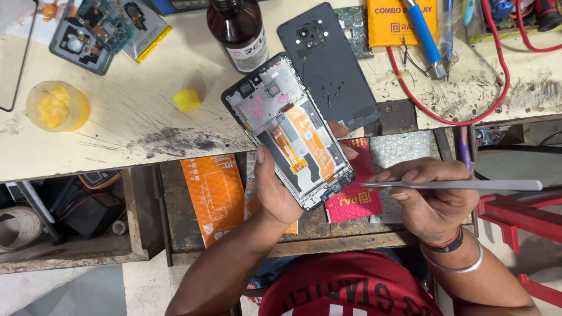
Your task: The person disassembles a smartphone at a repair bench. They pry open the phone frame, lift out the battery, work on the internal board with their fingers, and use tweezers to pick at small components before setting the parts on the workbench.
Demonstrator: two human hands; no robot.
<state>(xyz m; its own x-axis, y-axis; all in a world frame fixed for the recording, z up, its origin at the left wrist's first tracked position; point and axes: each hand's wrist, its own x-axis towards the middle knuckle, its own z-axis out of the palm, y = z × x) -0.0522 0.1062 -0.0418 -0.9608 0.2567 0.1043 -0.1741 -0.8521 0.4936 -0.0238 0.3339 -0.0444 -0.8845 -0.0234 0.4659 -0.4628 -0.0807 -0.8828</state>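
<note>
Hands come first, close to the body: the left hand (275, 190) is wrapped around the lower half of an opened phone (290, 129), thumb along its left edge and fingers curled behind, showing past the right edge. The phone is held tilted above the front edge of the workbench (117, 117), back cover off, with its inner frame, orange flat cables and a small connector at the bottom corner exposed. The right hand (430, 196) is closed around metal tweezers (456, 185), pinched between thumb and forefinger, the fine tip pointing left and stopping just short of the phone's lower right corner.

To work well here, I judge the grip on the phone should stay firm and level, the tweezer tip should come in shallow, and force on the thin orange cables should be slight, since they look easy to crease or tear.

Below the phone lie an orange packet (213, 196) and a red packet (357, 193) on a lower shelf. Farther out on the bench sit the removed dark back cover (331, 64) with tiny screws resting on it, a yellow cap (187, 100), a brown bottle (237, 29), a yellow jar (57, 106), and a red wire (468, 120) looping at the far right.
</note>
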